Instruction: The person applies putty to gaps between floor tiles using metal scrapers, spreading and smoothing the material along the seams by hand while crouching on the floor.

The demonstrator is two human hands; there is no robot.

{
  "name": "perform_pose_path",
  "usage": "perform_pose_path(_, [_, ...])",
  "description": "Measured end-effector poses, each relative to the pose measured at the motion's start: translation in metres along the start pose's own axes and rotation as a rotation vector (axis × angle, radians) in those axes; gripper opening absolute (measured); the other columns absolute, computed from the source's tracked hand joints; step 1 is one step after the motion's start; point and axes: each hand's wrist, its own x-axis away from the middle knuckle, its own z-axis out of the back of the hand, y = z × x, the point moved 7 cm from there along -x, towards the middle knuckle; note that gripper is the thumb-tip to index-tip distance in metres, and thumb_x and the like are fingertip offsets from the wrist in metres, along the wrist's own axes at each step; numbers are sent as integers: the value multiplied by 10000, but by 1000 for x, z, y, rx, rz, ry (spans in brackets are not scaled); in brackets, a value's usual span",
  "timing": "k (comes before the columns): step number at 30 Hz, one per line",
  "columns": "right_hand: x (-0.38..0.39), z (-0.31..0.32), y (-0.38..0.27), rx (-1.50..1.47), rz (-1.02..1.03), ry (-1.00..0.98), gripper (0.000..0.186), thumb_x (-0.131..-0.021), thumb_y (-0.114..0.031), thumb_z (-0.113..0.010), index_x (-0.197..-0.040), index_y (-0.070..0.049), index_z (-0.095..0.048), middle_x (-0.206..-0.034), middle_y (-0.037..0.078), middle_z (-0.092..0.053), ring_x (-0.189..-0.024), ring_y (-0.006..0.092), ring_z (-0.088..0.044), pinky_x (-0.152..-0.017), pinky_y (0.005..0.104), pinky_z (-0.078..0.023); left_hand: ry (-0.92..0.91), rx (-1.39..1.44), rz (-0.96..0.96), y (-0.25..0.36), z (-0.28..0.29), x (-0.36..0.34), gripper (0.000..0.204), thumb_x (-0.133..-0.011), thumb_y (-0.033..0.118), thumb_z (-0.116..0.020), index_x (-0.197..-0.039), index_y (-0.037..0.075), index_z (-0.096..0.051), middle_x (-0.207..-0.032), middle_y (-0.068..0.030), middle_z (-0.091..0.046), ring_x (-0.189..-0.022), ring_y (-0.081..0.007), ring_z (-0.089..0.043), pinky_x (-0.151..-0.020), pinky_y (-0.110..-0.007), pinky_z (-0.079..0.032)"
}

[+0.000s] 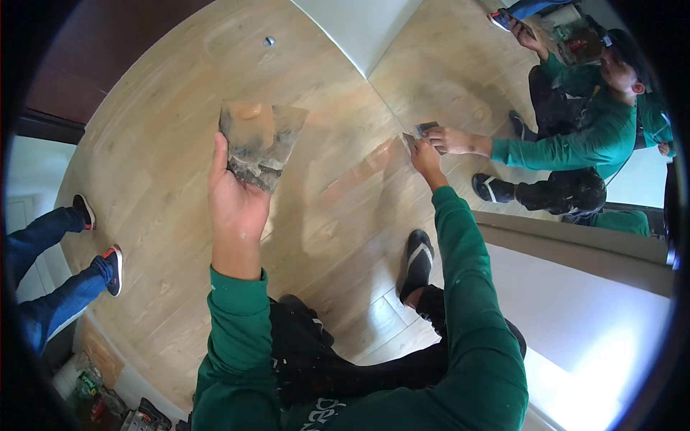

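My left hand [239, 208] grips a flat, worn putty plate [262, 144] from below, its thumb along the left edge. A lump of orange-tan filler [249, 111] sits on the plate's upper part, and grey-black residue covers the rest. Over to the right, my right hand [427, 156] is closed on a small scraper [410, 144], whose blade is at the wood-look floor beside a mirror's lower edge; my fingers partly hide it. A long smear of orange-tan filler [366, 169] runs across the floor just left of that hand.
The mirror [596, 100] on the right reflects me crouching. Another person's legs [65, 287] stand at the left. A small metal floor fitting [269, 42] is at the far side, near a white wall corner [366, 36]. Assorted containers [86, 384] lie at lower left. My right shoe [417, 262] is close by.
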Motion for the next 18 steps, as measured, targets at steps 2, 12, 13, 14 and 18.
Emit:
perform_pose_path(2, [-5,-7,-13,34,-2,8,218,-874,-188,-533,-982,-59,-671,-1051,174,-641,-933,383,-659,-794,496,-548,-3,-16,-4,4,2,2,338,-1025,272,-515,-1258,34,-574,-1253,-86,-646,-1146,-213,-624,-983,-350,-527])
perform_pose_path(12, [40,-57,-73,108,229,-8,184,-888,-134,-516,-991,-76,-657,-1050,137,-624,-959,339,-629,-774,456,-560,-9,-37,16,4,-4,4,292,-1022,268,-527,-1188,41,-608,-1168,-72,-683,-1054,-194,-664,-914,-328,-557])
perform_pose_path(13, [40,-48,-78,76,219,-31,188,-888,-134,-519,-1003,-75,-655,-1054,134,-623,-962,336,-630,-773,456,-560,-1,-36,8,6,-4,5,289,-1023,267,-526,-1181,40,-610,-1157,-69,-687,-1045,-190,-668,-907,-324,-560])
perform_pose_path(14, [39,-39,-76,48,204,-53,193,-888,-133,-521,-1016,-74,-653,-1058,132,-622,-965,333,-631,-772,456,-560,2,-42,-1,7,-4,5,288,-1023,267,-526,-1179,40,-610,-1156,-68,-687,-1040,-187,-670,-900,-321,-563])
perform_pose_path(18, [24,-7,-40,21,83,84,216,-885,-142,-530,-1052,-79,-651,-1064,127,-620,-992,320,-634,-769,460,-561,-5,-58,-2,0,-8,4,284,-1023,262,-526,-1177,40,-612,-1159,-69,-688,-1021,-182,-677,-870,-311,-574])
